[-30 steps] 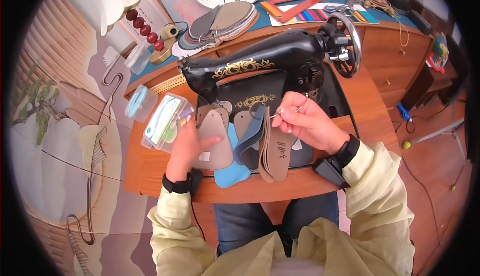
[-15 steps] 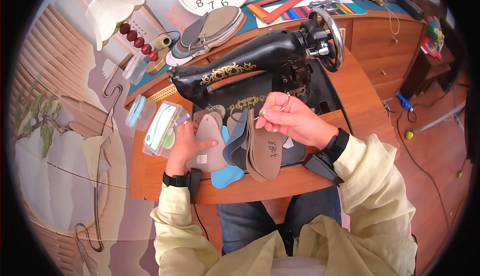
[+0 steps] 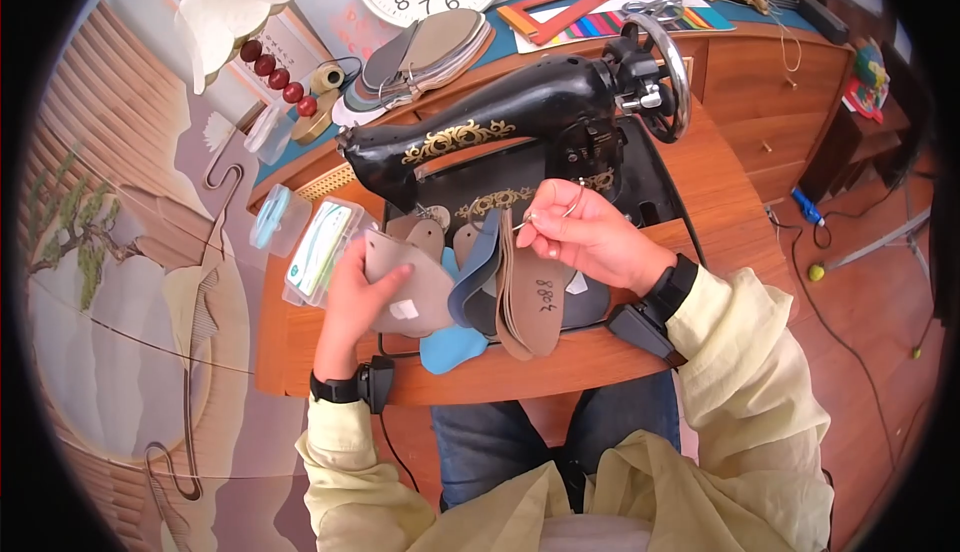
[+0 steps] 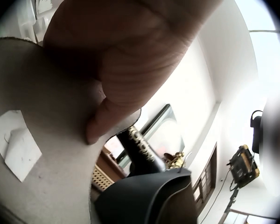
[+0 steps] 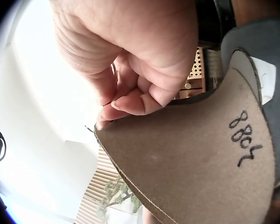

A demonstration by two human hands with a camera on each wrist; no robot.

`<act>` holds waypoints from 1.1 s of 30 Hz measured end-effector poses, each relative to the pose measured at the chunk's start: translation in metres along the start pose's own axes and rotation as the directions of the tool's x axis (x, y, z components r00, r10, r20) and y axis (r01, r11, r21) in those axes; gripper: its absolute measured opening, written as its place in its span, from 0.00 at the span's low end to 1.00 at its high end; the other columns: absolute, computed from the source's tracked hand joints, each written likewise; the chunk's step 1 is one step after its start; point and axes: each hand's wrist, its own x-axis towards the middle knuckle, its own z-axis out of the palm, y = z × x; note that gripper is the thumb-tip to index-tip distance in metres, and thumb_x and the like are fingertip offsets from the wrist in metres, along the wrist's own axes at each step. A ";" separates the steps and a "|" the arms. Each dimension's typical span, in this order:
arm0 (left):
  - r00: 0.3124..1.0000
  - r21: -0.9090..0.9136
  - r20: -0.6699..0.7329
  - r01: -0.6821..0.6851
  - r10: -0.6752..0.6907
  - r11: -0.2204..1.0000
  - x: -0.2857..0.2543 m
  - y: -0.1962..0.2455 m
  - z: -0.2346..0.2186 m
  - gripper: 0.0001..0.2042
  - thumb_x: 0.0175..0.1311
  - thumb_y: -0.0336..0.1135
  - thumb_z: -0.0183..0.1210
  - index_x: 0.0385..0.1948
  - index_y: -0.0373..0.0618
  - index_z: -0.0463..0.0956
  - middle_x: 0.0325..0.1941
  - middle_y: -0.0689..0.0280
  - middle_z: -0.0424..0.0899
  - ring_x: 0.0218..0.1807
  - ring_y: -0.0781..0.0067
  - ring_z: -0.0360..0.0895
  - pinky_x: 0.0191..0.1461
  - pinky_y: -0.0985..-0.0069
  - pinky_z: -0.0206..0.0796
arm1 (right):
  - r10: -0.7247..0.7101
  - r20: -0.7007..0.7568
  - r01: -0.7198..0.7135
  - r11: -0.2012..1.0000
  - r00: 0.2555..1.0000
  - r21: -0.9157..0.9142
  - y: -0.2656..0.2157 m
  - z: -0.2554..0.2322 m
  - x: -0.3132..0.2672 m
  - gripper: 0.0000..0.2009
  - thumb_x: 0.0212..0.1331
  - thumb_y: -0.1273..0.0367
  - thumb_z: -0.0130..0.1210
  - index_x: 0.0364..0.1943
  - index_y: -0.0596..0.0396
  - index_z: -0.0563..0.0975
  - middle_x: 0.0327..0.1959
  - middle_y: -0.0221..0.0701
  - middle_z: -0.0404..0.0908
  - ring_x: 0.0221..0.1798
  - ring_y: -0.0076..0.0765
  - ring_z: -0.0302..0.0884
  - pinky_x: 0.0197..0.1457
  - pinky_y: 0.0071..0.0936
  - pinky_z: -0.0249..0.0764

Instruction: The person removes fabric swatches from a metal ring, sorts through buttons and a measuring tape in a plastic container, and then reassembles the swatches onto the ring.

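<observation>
My left hand point(image 3: 350, 302) grips a grey sole-shaped piece point(image 3: 425, 287) by its side, thumb across its face. In the left wrist view a white label point(image 4: 16, 144) shows on this grey piece. My right hand point(image 3: 595, 237) pinches a thin metal ring point(image 3: 574, 200) between thumb and fingers. From the ring hang several sole-shaped pieces, with a brown one point(image 5: 191, 149) marked in black handwriting outermost and a dark blue one point(image 3: 480, 264) bent at the left of the bunch. A bright blue piece point(image 3: 453, 350) lies on the table below.
Behind both hands stands a black sewing machine point(image 3: 460, 142) with gold decoration. Clear plastic boxes point(image 3: 325, 242) sit left of my left hand. On the rear ledge are another bundle of sole-shaped pieces point(image 3: 440, 40), a red triangular frame point(image 3: 565, 17) and a lamp point(image 3: 235, 17).
My left hand has gone from spread fingers beside the grey piece to gripping it. That piece is now tilted, its holed end shifted left. The right hand stays at the ring.
</observation>
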 end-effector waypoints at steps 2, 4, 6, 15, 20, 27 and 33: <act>0.996 -0.174 0.009 -0.083 0.086 0.981 -0.002 0.020 -0.002 0.16 0.60 0.28 0.63 0.49 0.38 0.73 0.44 0.64 0.82 0.44 0.77 0.79 0.48 0.78 0.72 | 0.009 0.010 -0.009 1.000 1.000 0.020 0.002 -0.001 0.000 0.02 0.67 0.69 0.53 0.38 0.50 0.74 0.39 0.31 0.82 0.36 0.17 0.75 0.45 0.16 0.73; 0.987 -0.304 -0.017 -0.156 0.159 0.940 0.002 0.035 -0.001 0.16 0.62 0.28 0.61 0.50 0.39 0.72 0.44 0.64 0.82 0.44 0.77 0.79 0.47 0.79 0.71 | 0.016 0.019 -0.017 0.999 1.000 0.038 0.001 -0.002 0.000 0.02 0.67 0.70 0.53 0.39 0.51 0.75 0.38 0.31 0.82 0.37 0.17 0.75 0.45 0.16 0.73; 0.974 -0.273 -0.044 -0.227 0.224 0.935 0.011 0.042 0.007 0.14 0.63 0.28 0.60 0.49 0.39 0.73 0.43 0.66 0.82 0.43 0.79 0.78 0.47 0.80 0.71 | 0.022 0.024 -0.023 0.998 0.999 0.055 0.001 -0.002 -0.001 0.04 0.67 0.70 0.52 0.42 0.52 0.75 0.38 0.30 0.82 0.37 0.18 0.76 0.45 0.16 0.73; 0.890 -0.126 0.090 -0.436 0.447 0.891 0.036 0.087 0.045 0.11 0.56 0.29 0.65 0.41 0.39 0.80 0.36 0.65 0.84 0.38 0.78 0.79 0.43 0.79 0.71 | 0.061 0.025 -0.062 0.998 0.998 0.017 -0.005 0.000 -0.003 0.09 0.68 0.69 0.51 0.47 0.56 0.76 0.37 0.28 0.81 0.37 0.19 0.77 0.46 0.17 0.74; 0.816 -0.147 0.334 -0.450 0.472 0.881 0.051 0.099 0.038 0.10 0.59 0.27 0.60 0.42 0.38 0.79 0.33 0.62 0.84 0.34 0.76 0.78 0.41 0.78 0.70 | 0.061 0.026 -0.062 0.996 0.998 0.062 -0.007 -0.002 -0.003 0.08 0.68 0.69 0.51 0.45 0.55 0.76 0.35 0.28 0.81 0.37 0.19 0.77 0.44 0.17 0.74; 0.754 -0.125 0.375 -0.535 0.539 0.835 0.060 0.076 0.038 0.10 0.61 0.27 0.58 0.43 0.37 0.79 0.33 0.58 0.83 0.32 0.67 0.78 0.39 0.76 0.70 | 0.054 -0.039 -0.052 0.996 0.998 0.067 -0.006 0.000 -0.003 0.06 0.69 0.68 0.50 0.42 0.54 0.74 0.31 0.28 0.81 0.34 0.21 0.78 0.40 0.17 0.74; 0.774 -0.176 0.324 -0.515 0.544 0.839 0.061 0.063 0.038 0.11 0.61 0.25 0.57 0.45 0.40 0.79 0.36 0.57 0.83 0.34 0.61 0.78 0.41 0.74 0.70 | 0.129 -0.046 -0.127 0.991 0.991 0.045 -0.012 0.003 -0.003 0.05 0.68 0.68 0.50 0.40 0.55 0.73 0.29 0.29 0.81 0.31 0.21 0.78 0.37 0.16 0.74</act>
